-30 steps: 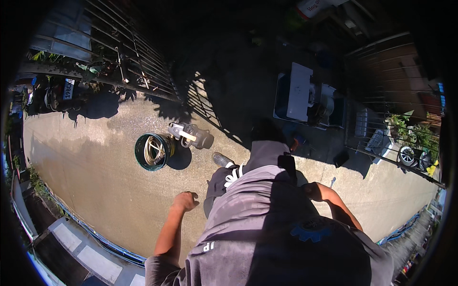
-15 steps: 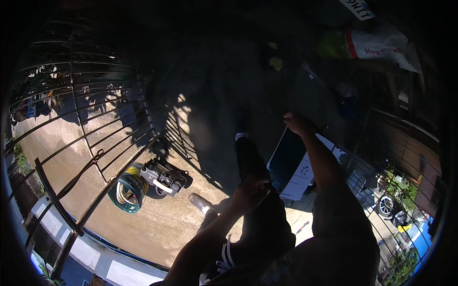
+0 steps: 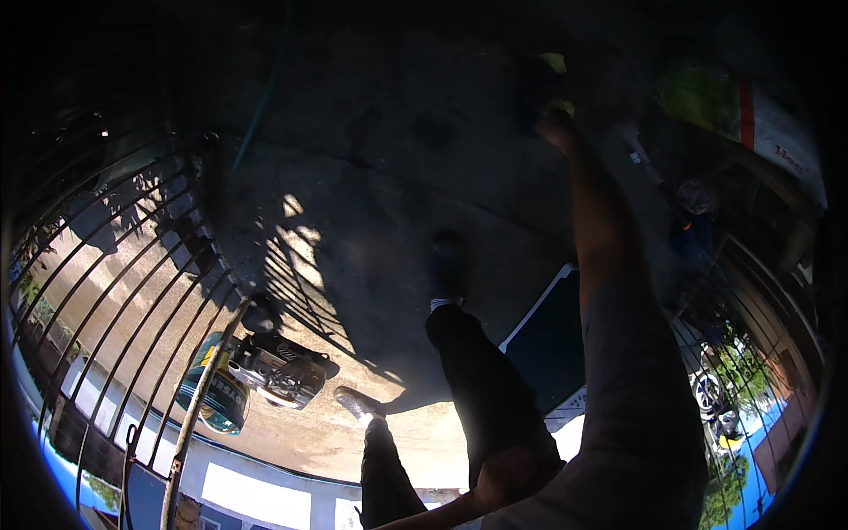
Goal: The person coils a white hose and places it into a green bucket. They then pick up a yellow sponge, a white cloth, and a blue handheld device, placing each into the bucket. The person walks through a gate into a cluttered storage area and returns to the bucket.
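My right arm stretches forward over the shaded floor. At its end my right hand (image 3: 556, 132) is dim, with its fingers hard to make out. A small yellow-green thing (image 3: 565, 108), perhaps a leaf, shows just beyond that hand; whether they touch I cannot tell. My left hand (image 3: 508, 481) is low beside my dark-trousered thigh, fingers curled in, with nothing visible in it. Below my right forearm is a flat dark panel (image 3: 543, 340) with a pale edge. One of my feet (image 3: 448, 265) is in the shade, the other (image 3: 356, 404) on sunlit concrete.
A barred metal gate (image 3: 132, 291) stands at the left. Behind its edge are a green tub (image 3: 212, 397) and a grey-black machine (image 3: 281, 369). A green-and-white sack (image 3: 707, 110) lies at far right. Beyond bars on the right is a wheel (image 3: 708, 391).
My right hand has swung forward and my left hand back toward my body. The view has shifted forward; the tub, machine and dark panel now appear lower in the picture.
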Action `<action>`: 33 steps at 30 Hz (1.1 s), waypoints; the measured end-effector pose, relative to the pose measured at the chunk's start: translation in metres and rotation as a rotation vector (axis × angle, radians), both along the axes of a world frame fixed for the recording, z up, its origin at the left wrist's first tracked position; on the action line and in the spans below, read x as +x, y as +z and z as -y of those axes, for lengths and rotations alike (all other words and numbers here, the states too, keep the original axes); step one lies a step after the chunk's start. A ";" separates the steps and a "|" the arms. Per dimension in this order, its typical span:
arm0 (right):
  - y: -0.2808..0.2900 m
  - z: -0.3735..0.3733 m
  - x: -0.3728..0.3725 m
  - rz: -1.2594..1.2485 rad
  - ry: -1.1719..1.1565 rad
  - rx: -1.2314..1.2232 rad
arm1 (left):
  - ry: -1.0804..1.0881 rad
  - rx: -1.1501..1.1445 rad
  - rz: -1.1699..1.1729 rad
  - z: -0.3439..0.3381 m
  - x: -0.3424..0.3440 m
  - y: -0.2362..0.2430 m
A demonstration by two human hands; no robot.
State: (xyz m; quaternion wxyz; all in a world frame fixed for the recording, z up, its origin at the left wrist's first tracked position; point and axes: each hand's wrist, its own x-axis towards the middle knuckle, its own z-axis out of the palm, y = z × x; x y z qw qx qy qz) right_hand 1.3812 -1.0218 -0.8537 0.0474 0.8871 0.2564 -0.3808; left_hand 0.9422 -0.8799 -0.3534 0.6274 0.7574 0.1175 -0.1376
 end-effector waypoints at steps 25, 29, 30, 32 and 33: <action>0.844 -0.214 -0.616 -1.225 -1.118 1.667 | 0.485 -0.783 -0.123 -0.255 -0.363 0.224; 0.878 -0.227 -0.686 -1.327 -1.113 1.602 | 0.460 -1.571 0.009 -0.271 -0.428 0.302; 0.884 -0.228 -0.700 -1.369 -1.148 1.602 | 0.498 -1.500 0.135 -0.270 -0.440 0.316; 0.889 -0.230 -0.742 -1.493 -1.236 1.498 | 0.635 -1.341 0.204 -0.277 -0.473 0.341; 0.887 -0.235 -0.773 -1.575 -1.266 1.392 | 0.620 -1.316 0.290 -0.278 -0.487 0.352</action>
